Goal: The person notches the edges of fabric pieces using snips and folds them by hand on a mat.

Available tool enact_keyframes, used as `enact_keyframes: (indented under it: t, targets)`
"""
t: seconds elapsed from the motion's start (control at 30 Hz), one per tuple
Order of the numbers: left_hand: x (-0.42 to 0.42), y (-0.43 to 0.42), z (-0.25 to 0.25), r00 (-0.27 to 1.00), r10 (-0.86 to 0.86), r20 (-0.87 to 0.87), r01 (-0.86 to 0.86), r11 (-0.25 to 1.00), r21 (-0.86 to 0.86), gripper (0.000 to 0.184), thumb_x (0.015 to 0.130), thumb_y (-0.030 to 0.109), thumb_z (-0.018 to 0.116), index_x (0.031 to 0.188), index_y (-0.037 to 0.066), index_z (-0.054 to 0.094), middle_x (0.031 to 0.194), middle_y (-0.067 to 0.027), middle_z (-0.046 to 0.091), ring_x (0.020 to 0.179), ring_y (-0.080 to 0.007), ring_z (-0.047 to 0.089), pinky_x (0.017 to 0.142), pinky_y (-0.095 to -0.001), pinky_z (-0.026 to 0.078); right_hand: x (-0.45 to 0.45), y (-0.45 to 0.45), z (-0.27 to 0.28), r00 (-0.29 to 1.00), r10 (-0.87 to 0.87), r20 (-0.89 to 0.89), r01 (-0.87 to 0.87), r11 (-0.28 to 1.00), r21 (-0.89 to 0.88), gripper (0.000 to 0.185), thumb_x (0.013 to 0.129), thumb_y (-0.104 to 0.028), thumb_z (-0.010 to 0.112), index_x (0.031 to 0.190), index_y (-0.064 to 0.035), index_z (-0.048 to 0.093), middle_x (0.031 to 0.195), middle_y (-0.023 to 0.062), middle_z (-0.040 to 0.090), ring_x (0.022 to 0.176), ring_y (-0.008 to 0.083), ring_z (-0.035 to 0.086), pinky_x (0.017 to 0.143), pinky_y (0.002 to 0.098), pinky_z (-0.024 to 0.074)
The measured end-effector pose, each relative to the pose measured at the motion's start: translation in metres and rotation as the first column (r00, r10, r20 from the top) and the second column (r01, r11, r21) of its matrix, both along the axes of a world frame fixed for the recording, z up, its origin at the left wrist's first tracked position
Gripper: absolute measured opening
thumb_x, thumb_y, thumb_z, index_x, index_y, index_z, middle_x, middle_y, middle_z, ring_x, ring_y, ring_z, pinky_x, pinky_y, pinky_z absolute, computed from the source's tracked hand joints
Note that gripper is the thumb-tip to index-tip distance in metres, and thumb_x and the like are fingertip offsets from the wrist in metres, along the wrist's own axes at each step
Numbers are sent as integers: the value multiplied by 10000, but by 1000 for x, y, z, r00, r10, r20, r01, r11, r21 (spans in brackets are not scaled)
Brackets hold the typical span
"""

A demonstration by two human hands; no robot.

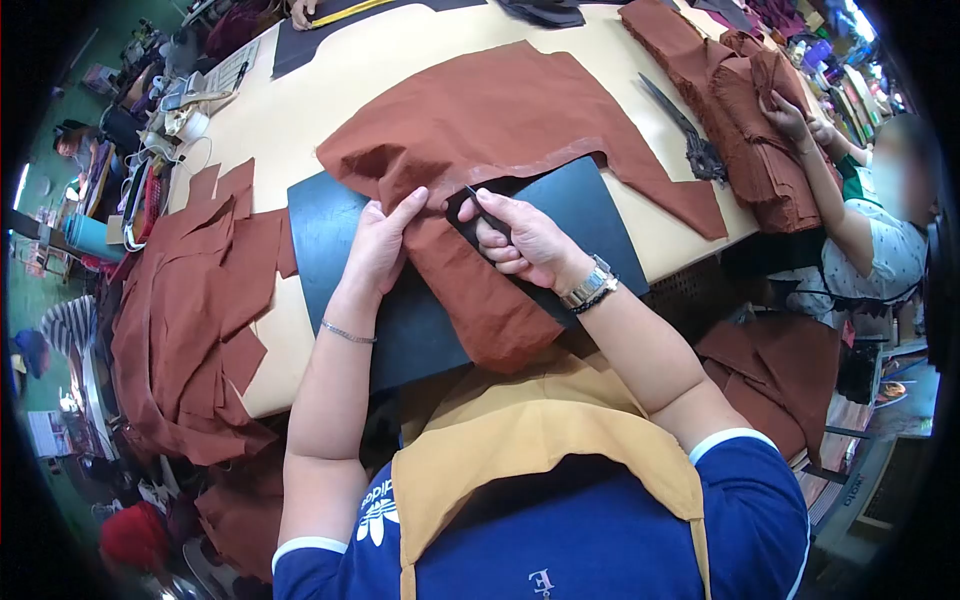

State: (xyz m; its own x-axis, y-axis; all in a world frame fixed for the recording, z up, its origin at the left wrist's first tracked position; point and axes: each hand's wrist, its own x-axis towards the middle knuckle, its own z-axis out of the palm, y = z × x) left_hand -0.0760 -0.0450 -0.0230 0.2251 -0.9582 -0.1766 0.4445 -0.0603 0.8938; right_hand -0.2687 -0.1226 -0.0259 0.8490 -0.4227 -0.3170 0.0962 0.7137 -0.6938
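Observation:
A large rust-brown fabric piece (500, 110) lies over a dark cutting mat (600, 220) and the table, one part hanging toward my apron. My left hand (382, 240) pinches a gathered fold of this fabric between thumb and fingers. Close beside it, my right hand (525, 235) is closed around a small black-handled tool (492, 218). Its dark, narrow tip points at the fabric near my left thumb. The tool's exact kind is unclear, since my fingers cover most of it.
Rust-brown cut pieces (190, 310) are piled at left. Large scissors (685, 130) lie right of the fabric, near a thick fabric stack (760, 150) that a co-worker's hands (790, 118) touch. Another person's hand (303, 14) is at the far edge by a yellow ruler (350, 12).

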Motion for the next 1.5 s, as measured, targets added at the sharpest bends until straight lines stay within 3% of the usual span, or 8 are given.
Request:
enact_keyframes:
  t: [0.33, 0.67, 0.87, 1.0, 1.5]
  targets:
    - [1, -4, -5, 998, 45, 32, -46, 999, 19, 306, 948, 173, 641, 1200, 9, 581, 1042, -91, 683, 1005, -177, 651, 879, -325, 529, -2, -1, 1, 998, 27, -60, -24, 999, 46, 382, 1027, -458, 412, 1085, -101, 534, 640, -51, 372, 452, 24, 286, 366, 158, 228]
    - [-6, -4, -8, 997, 79, 4, -79, 996, -38, 235, 949, 160, 642, 1139, 23, 619, 1007, -76, 698, 928, -158, 675, 833, -305, 552, 7, -2, -1, 999, 8, -33, -8, 1000, -3, 326, 1054, -381, 395, 1054, -88, 537, 639, -55, 390, 461, 23, 283, 371, 169, 217]
    - [1, -5, -13, 999, 43, 1, -43, 999, -30, 236, 947, 172, 647, 1128, 22, 624, 997, -77, 699, 911, -160, 676, 823, -307, 554, -1, 5, 0, 999, -28, -40, 25, 997, -69, 337, 1055, -386, 393, 1066, -78, 531, 635, -56, 385, 463, 23, 281, 378, 168, 226]
    - [-1, -4, -5, 998, 62, -1, -62, 998, -20, 224, 949, 181, 645, 1105, 20, 636, 997, -79, 703, 918, -162, 677, 829, -304, 553, -4, 2, 5, 999, 2, -50, 0, 999, 36, 362, 1056, -399, 383, 1085, -71, 532, 638, -48, 392, 464, 24, 290, 381, 168, 230]
    - [-3, -5, -12, 999, 54, -4, -54, 998, -26, 243, 952, 174, 639, 1134, 15, 620, 1043, -84, 696, 957, -166, 670, 853, -309, 544, 5, 3, -2, 998, -61, -27, 60, 998, -36, 344, 1049, -403, 409, 1069, -88, 546, 626, -53, 385, 456, 19, 275, 368, 158, 233]
